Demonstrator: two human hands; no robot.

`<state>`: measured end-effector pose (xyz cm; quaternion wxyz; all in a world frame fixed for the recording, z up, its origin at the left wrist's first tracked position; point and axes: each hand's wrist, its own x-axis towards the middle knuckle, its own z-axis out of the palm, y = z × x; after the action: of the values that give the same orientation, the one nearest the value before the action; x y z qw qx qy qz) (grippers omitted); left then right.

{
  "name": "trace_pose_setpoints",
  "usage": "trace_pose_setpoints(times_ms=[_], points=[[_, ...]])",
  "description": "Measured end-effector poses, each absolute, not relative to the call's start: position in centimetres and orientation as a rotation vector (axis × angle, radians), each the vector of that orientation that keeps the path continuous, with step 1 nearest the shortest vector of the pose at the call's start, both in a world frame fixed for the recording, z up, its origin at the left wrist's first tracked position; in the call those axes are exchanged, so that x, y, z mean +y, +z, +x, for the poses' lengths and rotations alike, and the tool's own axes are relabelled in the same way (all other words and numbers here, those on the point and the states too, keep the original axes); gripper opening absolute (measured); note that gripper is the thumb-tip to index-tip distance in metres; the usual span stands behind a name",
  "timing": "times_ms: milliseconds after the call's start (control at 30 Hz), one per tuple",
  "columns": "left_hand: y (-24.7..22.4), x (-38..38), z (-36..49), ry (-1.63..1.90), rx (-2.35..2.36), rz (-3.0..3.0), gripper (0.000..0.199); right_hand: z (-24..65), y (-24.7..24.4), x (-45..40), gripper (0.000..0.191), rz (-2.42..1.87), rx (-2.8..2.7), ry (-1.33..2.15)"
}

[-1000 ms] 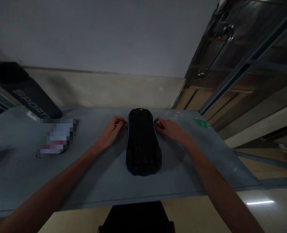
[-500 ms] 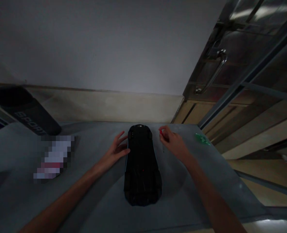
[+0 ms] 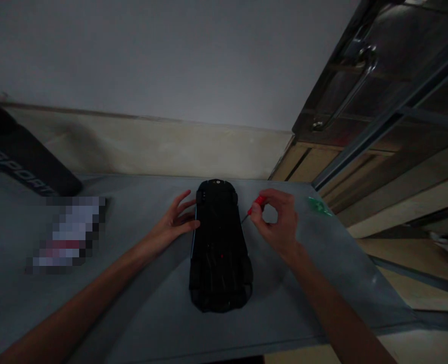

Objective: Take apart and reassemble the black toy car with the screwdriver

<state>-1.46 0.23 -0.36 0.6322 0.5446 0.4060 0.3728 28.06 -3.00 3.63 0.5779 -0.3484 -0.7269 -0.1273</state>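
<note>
A black toy car (image 3: 221, 245) lies upside down on the grey table (image 3: 148, 318), its dark underside facing up. My left hand (image 3: 178, 219) rests against the car's left side near its far end, fingers spread and thumb on the edge. Between the thumb and fingers of my right hand (image 3: 276, 217) is a red-handled screwdriver (image 3: 258, 202). Its thin shaft slants down to the left, with the tip close to the car's right side; whether it touches cannot be made out.
A dark cylinder marked SPORT (image 3: 27, 156) leans at the back left. Near it lies a blurred-out flat item (image 3: 72, 227). Green crumpled plastic (image 3: 319, 206) sits by the table's right edge. Behind are a wall and, at right, a metal frame (image 3: 375, 134) and a door handle.
The screwdriver has swung from pointing down to slanting left toward the car, and my right hand's grip has turned with it. My left hand stays by the car. The view has shifted slightly.
</note>
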Motion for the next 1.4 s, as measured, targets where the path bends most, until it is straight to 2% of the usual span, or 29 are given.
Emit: trace_pose_setpoints(times_ms=[400, 733, 900, 1033, 1400], points=[[-0.4, 0.3, -1.5, 0.85, 0.916, 1.234, 0.116, 27.9, 3.6, -2.9, 0.043, -0.806, -1.788, -0.298], [-0.8, 0.5, -1.5, 0.872, 0.908, 1.236, 0.115, 27.8, 3.9, -3.3, 0.042, -0.786, -1.851, -0.308], [-0.7, 0.5, -1.5, 0.87, 0.925, 1.254, 0.113, 27.7, 3.8, -3.1, 0.032, -0.841, -1.851, -0.311], [-1.0, 0.6, -1.6, 0.872, 0.895, 1.232, 0.114, 27.6, 3.6, -2.9, 0.032, -0.864, -1.852, -0.311], [-1.5, 0.7, -1.7, 0.87, 0.916, 1.248, 0.112, 27.8, 4.4, -3.5, 0.057, -0.979, -2.0, -0.045]])
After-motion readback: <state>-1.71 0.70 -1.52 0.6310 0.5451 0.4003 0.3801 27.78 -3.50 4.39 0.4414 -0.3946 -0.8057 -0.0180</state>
